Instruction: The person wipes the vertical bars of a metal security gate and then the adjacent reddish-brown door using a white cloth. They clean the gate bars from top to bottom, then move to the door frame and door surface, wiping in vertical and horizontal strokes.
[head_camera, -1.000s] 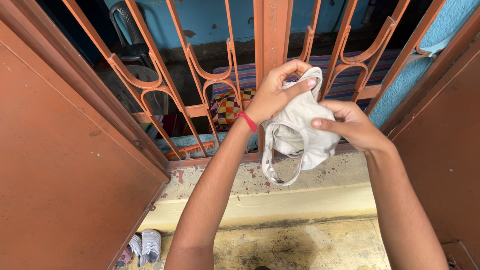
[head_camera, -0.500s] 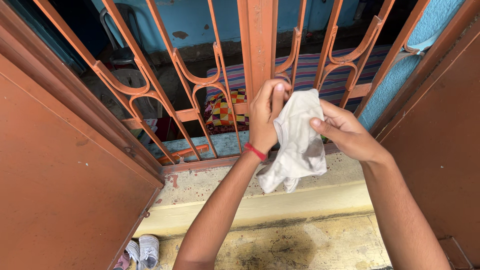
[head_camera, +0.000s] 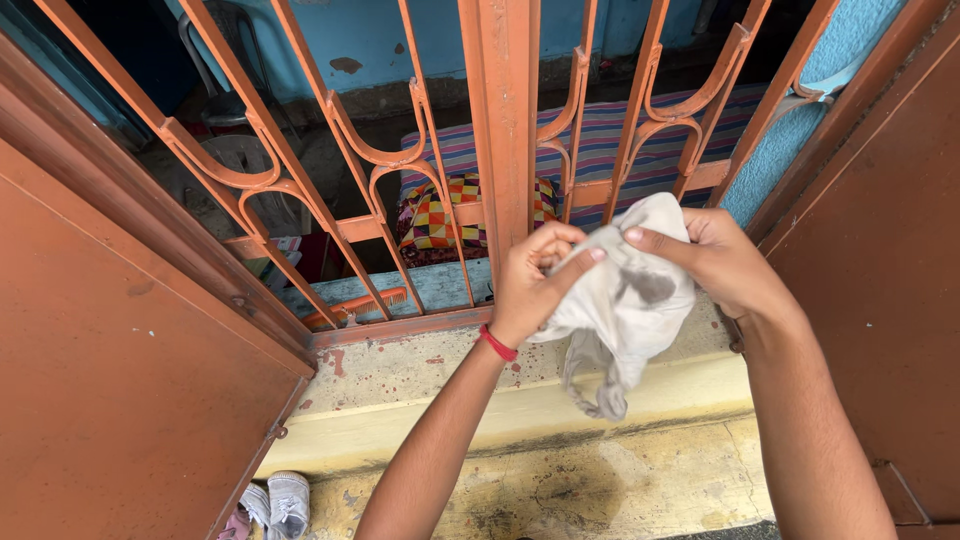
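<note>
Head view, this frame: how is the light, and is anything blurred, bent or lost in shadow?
Head view: even, soft daylight on both hands and the off-white cloth, whose dark stain reads clearly; no glare; no motion blur on the left hand or right hand; the room behind the orange grille is dim, its upper corners near black; grille bars splay outward, suggesting wide-angle distortion.

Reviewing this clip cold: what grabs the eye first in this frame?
At centre, both hands bunch a pale cloth with a dark stain: the left hand, a red thread round its wrist, and the right hand grip it from either side. Right behind them stands an orange metal window grille, with a checked cushion and striped bedding visible through its bars. At bottom left, small grey shoes lie on the ground.
</note>
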